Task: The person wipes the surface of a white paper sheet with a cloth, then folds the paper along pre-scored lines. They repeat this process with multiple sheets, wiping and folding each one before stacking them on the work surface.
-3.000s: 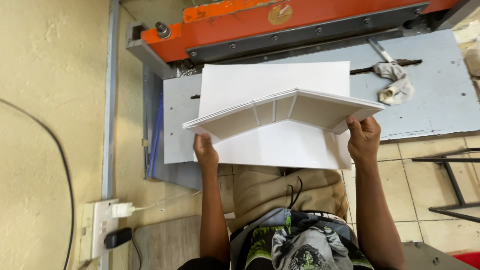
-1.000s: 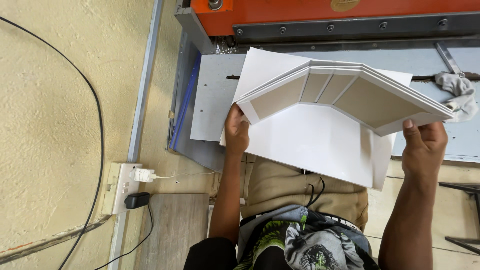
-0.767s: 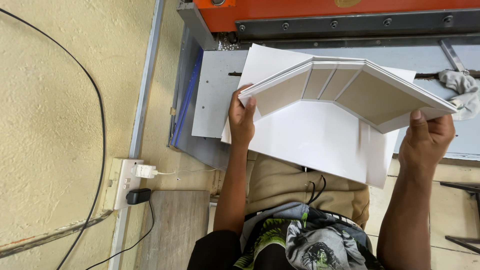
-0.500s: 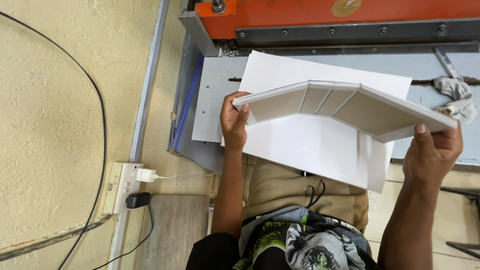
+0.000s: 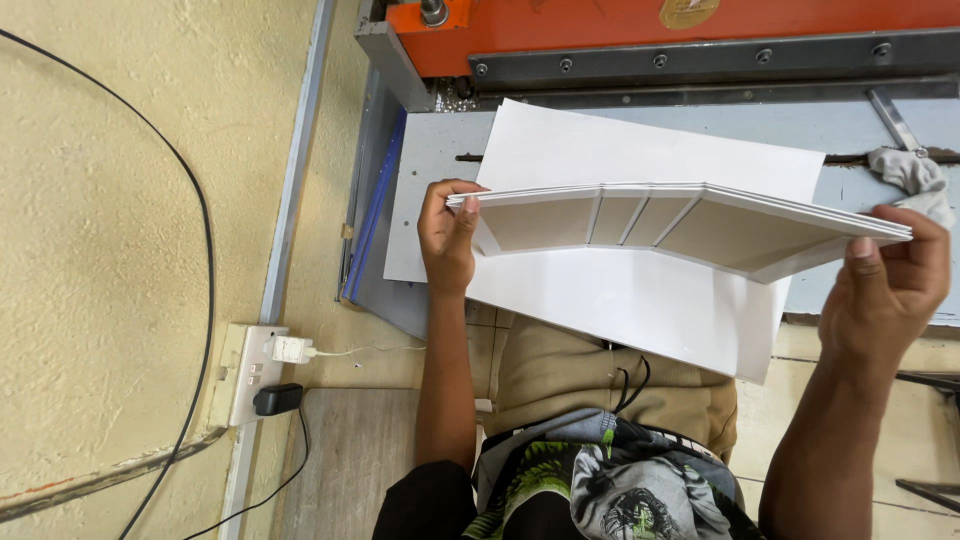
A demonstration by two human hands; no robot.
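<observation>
Rough cream plaster wall [image 5: 120, 250] fills the left of your view, with a black cable [image 5: 190, 200] curving down it; low on that wall sits a white socket plate [image 5: 245, 372] with a white plug [image 5: 290, 349] and a black plug [image 5: 277, 399] in it. Just right of the wall stands the grey metal table [image 5: 430, 160] of an orange machine [image 5: 600, 25], whose dark bolted bar [image 5: 700, 62] runs along the top edge; a round gold label [image 5: 688, 10] sits on the orange body, too blurred to make out.

Your left hand [image 5: 447, 235] is clamped on the left end of a creased white board [image 5: 690, 215], thumb on top and fingers under it; the board is held up above the table, bent along several parallel folds near its middle so it sags like a shallow roof; beneath it a large white sheet [image 5: 640, 300] lies on the table and overhangs the near edge above your khaki trousers [image 5: 570, 370].

Your right hand [image 5: 885, 290] grips the board's right end, thumb pressed over the edge; just behind that hand a grey rag [image 5: 905, 170] lies on the table.
</observation>
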